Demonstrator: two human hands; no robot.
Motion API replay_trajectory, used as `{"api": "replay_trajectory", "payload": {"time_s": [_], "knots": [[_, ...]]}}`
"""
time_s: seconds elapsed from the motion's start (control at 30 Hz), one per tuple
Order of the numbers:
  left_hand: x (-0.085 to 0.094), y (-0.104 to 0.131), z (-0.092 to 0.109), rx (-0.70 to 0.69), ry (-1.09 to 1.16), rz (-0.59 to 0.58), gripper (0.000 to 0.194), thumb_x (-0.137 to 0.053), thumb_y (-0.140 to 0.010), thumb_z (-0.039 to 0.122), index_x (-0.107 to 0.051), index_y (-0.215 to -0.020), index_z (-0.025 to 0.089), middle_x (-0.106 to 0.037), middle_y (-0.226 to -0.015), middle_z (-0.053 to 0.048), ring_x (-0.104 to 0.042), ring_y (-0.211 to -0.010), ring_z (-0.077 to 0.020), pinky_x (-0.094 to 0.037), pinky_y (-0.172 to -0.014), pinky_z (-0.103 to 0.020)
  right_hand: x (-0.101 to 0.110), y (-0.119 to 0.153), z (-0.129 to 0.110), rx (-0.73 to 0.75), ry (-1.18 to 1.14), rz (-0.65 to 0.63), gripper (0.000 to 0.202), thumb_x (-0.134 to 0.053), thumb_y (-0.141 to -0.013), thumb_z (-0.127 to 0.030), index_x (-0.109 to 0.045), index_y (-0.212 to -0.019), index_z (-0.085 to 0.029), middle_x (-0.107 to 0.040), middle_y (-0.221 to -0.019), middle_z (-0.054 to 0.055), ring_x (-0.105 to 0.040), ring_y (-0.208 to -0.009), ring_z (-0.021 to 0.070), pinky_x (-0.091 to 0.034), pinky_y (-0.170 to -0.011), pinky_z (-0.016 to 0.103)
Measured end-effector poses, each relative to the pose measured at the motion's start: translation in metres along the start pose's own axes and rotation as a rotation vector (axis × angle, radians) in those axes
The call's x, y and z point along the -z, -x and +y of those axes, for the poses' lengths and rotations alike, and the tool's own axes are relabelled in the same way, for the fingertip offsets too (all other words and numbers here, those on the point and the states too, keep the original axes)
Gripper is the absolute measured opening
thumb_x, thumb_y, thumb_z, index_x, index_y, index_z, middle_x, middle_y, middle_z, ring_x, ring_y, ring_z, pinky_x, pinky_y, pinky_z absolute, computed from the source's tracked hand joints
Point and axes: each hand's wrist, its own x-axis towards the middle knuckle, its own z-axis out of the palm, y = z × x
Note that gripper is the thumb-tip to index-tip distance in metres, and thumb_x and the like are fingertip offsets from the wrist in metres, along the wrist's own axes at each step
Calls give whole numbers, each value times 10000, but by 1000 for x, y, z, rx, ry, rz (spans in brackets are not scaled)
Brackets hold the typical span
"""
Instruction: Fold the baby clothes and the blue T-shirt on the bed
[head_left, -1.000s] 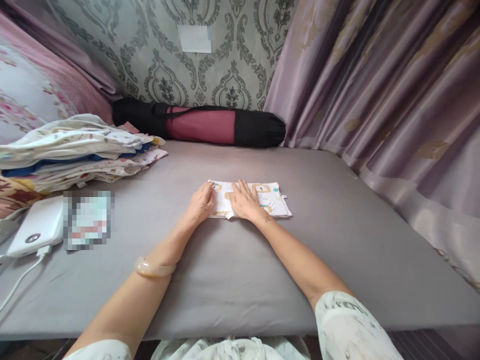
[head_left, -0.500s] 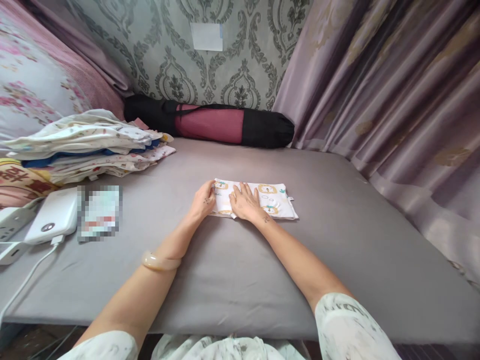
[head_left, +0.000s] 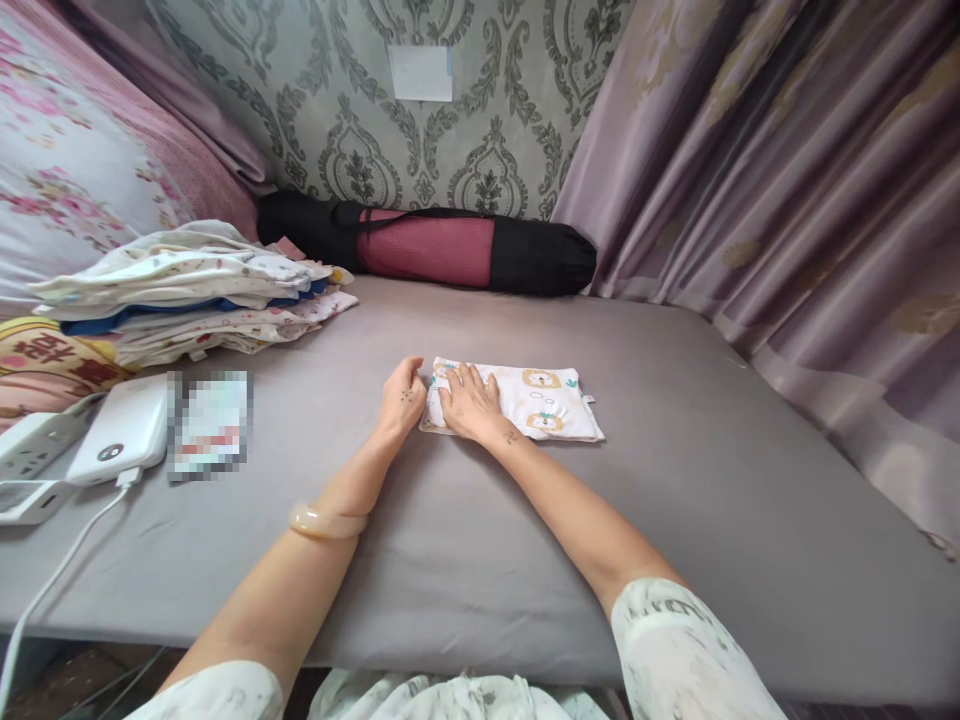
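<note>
A folded white cloth point(head_left: 517, 405), printed with yellow lion faces and small green marks, lies flat on the grey sheet. My right hand point(head_left: 472, 403) rests palm down on its left part, fingers spread. My left hand point(head_left: 403, 395) stands on its edge just beside the cloth's left side. Its fingers are loosely bent, partly hidden behind the hand, and nothing shows in them. A pale bangle point(head_left: 328, 521) circles my left forearm.
To the left sits a pile of folded clothes point(head_left: 195, 275). Nearer are a white power bank point(head_left: 124, 430) with a cable, a power strip point(head_left: 37, 435) and a blurred packet point(head_left: 210, 425). A black and red long bag point(head_left: 427, 245) lies along the wall, with curtains point(head_left: 787, 180) at right.
My right hand has slid left across the cloth towards its left edge. My left hand has come off that edge and is now slightly left of it. The view has shifted a little.
</note>
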Motion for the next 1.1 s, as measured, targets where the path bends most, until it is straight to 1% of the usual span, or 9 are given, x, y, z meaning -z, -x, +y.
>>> {"api": "replay_trajectory", "payload": {"time_s": [0.13,0.23,0.33,0.43,0.53,0.67,0.87,1.0,1.1], "knots": [[-2,-2,-3,-5,26,35,423,-345,-868,185,-635,-1176,167,-691,-1193,-106,-617,-1158,-235,-466,-1036,-432,-1,-6,-11,69,-4,42,573,-210,-1017,-372,-314,-1518,-114,-251,-1610,142,-171,-1490,257,-87,-1191,507],[-2,-3,-4,5,33,43,428,-336,-869,186,-630,-1179,157,-681,-1207,-113,-614,-1165,-228,-470,-1035,-415,-5,-9,-20,100,-3,-7,590,-207,-1016,-377,-295,-1527,-95,-226,-1619,134,-169,-1491,257,-93,-1194,507],[-2,-2,-3,11,22,28,430,-328,-869,174,-625,-1178,140,-675,-1219,-130,-614,-1168,-233,-466,-1040,-418,-6,-9,-21,103,-6,-37,590,-208,-1016,-380,-294,-1530,-102,-223,-1621,123,-173,-1490,257,-110,-1193,504],[0,-1,-1,-13,4,8,424,-338,-869,169,-622,-1183,141,-673,-1224,-134,-613,-1170,-242,-461,-1042,-436,0,-6,-15,73,-23,-4,585,-193,-1019,-390,-297,-1531,-125,-250,-1614,117,-180,-1489,249,-100,-1195,492],[0,1,1,-44,-6,-2,409,-352,-875,180,-623,-1181,162,-680,-1211,-118,-612,-1163,-243,-466,-1033,-438,6,-1,-4,-14,-5,49,583,-190,-1020,-393,-322,-1519,-122,-259,-1609,134,-168,-1491,265,-70,-1191,508],[-1,3,1,-54,-35,-16,389,-355,-888,202,-625,-1167,177,-689,-1187,-99,-621,-1136,-235,-474,-1019,-417,6,3,8,-81,3,-3,590,-209,-1015,-396,-328,-1515,-105,-252,-1609,145,-170,-1488,284,-77,-1185,525],[-3,3,1,-98,-78,-29,382,-334,-901,198,-623,-1152,188,-688,-1182,-92,-623,-1124,-221,-483,-1001,-383,7,3,13,-74,-13,-27,599,-187,-1016,-411,-321,-1522,-119,-247,-1611,143,-171,-1490,274,-78,-1188,521],[-4,5,4,-153,-103,-52,386,-331,-904,188,-618,-1161,179,-690,-1161,-102,-627,-1101,-226,-485,-988,-384,16,8,25,-98,2,-4,614,-164,-1019,-421,-298,-1534,-115,-227,-1617,142,-155,-1495,273,-65,-1191,509],[-6,7,5,-190,-130,-72,373,-344,-910,194,-615,-1166,181,-686,-1157,-109,-625,-1097,-239,-479,-991,-393,18,14,38,-132,39,13,604,-178,-1017,-409,-309,-1529,-116,-228,-1617,141,-152,-1495,272,-43,-1190,508]]}}
